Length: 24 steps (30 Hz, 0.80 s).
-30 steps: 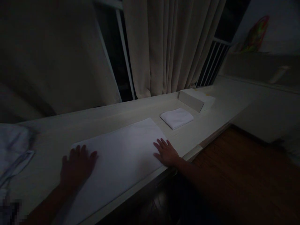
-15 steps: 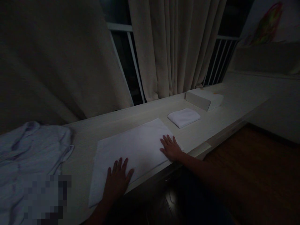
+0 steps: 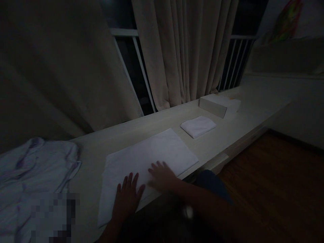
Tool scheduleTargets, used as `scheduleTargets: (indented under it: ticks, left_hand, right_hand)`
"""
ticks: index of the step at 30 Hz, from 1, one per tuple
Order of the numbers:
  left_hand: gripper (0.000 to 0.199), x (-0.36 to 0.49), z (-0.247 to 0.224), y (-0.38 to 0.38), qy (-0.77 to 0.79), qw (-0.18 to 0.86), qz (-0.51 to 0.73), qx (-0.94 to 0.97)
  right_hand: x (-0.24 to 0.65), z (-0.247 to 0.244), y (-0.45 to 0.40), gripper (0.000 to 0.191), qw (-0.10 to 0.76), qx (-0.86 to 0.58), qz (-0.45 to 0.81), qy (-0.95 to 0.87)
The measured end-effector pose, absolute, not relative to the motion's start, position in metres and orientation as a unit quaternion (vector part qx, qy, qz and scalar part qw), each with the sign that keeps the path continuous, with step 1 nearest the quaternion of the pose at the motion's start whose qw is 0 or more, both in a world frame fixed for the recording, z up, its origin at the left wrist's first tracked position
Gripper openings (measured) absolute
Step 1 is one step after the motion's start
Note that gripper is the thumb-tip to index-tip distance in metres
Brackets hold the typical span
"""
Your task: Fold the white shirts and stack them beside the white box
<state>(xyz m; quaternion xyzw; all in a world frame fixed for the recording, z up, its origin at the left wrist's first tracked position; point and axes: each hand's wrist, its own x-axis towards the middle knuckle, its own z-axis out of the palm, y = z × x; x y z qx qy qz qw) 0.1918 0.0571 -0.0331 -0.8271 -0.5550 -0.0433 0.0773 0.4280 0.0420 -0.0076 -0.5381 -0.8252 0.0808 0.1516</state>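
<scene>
A white folded cloth (image 3: 152, 152) lies flat along the front of the long pale counter (image 3: 222, 135). My left hand (image 3: 126, 195) rests palm down on its left part, fingers spread. Over the cloth's middle, near the front edge, is my right hand (image 3: 162, 175), somewhat blurred, with its fingers stretched out. Neither hand grips anything. Beyond the cloth's right end sits a smaller folded white cloth (image 3: 198, 126), apart from both hands.
A crumpled pale shirt (image 3: 43, 165) is spread at the left end. Farther right stands an open white box (image 3: 215, 106). Beige curtains (image 3: 187, 54) hang behind the counter, in front of a barred window. Wooden floor (image 3: 273, 175) shows at the lower right.
My right hand has moved left, from the cloth's right end to its middle. My left hand stays in place on the cloth. The view has shifted slightly.
</scene>
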Motion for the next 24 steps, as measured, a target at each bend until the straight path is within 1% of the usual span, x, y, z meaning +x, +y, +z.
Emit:
scheduleTargets:
  ticks: [5, 8, 14, 19, 21, 24]
  left_hand:
    - [0.071, 0.195, -0.03, 0.056, -0.562, 0.058, -0.051, -0.824]
    - [0.07, 0.193, -0.032, 0.058, -0.564, 0.058, -0.057, -0.822]
    - [0.072, 0.196, -0.031, 0.059, -0.562, 0.053, -0.046, -0.824]
    - [0.081, 0.192, -0.023, 0.044, -0.615, 0.117, -0.078, -0.776]
    - [0.078, 0.176, -0.024, 0.032, -0.617, 0.123, -0.072, -0.774]
    - [0.061, 0.14, -0.035, 0.012, -0.572, 0.091, -0.03, -0.815]
  right_hand:
    - [0.54, -0.012, 0.038, 0.077, 0.133, -0.647, 0.062, -0.748]
    - [0.579, -0.019, 0.034, 0.082, 0.132, -0.703, 0.042, -0.698]
    - [0.59, -0.02, 0.031, 0.083, 0.129, -0.713, 0.037, -0.688]
    - [0.585, -0.003, 0.019, 0.074, 0.14, -0.692, -0.015, -0.708]
    - [0.59, 0.002, 0.007, 0.074, 0.134, -0.659, -0.013, -0.74]
    - [0.605, 0.001, -0.014, 0.078, 0.102, -0.609, 0.015, -0.787]
